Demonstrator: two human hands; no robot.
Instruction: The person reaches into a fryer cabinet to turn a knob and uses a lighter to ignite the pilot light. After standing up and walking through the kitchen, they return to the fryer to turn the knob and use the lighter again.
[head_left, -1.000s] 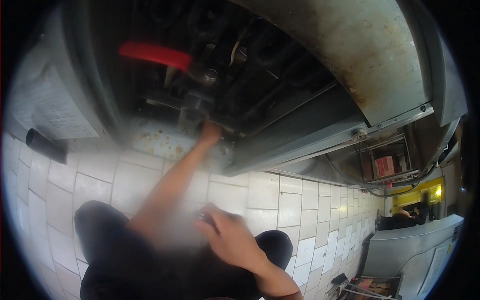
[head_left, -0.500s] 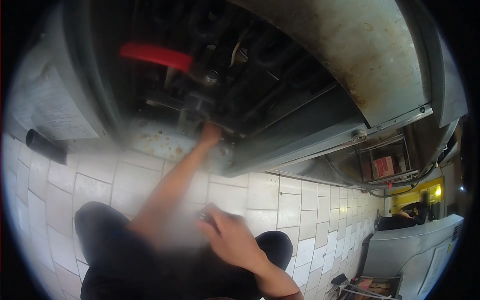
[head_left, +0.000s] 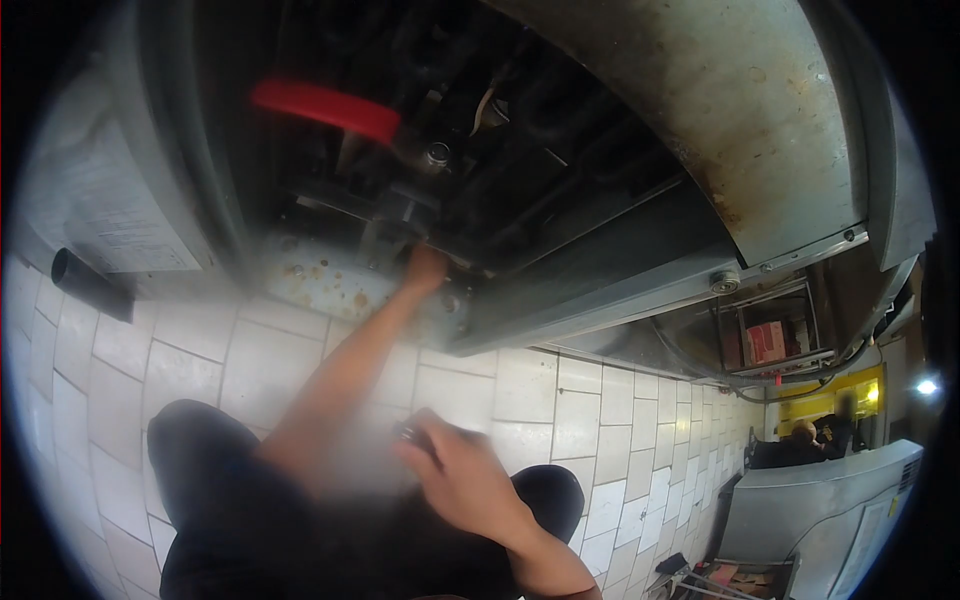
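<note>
My left hand (head_left: pixel 427 270) reaches into the lower front of an open metal appliance, next to a dark pipe fitting (head_left: pixel 402 215). Its fingers are hidden or blurred there, so I cannot see what they grip. Just above it, a red lever handle (head_left: pixel 328 108) slants across the dark interior, with a round metal nut (head_left: pixel 438 154) to its right. Over my knees, my right hand (head_left: pixel 462 470) is closed around a small dark object (head_left: pixel 408 432) with a shiny tip, mostly covered by the fingers.
Rust-stained sheet metal (head_left: pixel 770 110) overhangs at upper right. A black pipe end (head_left: pixel 92 285) sticks out at left above the tiled floor (head_left: pixel 530 400). Farther right stand a metal cabinet (head_left: pixel 800 510) and a rack with a red box (head_left: pixel 766 342). People (head_left: pixel 805 440) are in the background.
The view has shifted slightly, so the appliance and red handle appear a little to the right. Both hands keep nearly the same pose. Figures in the background have moved.
</note>
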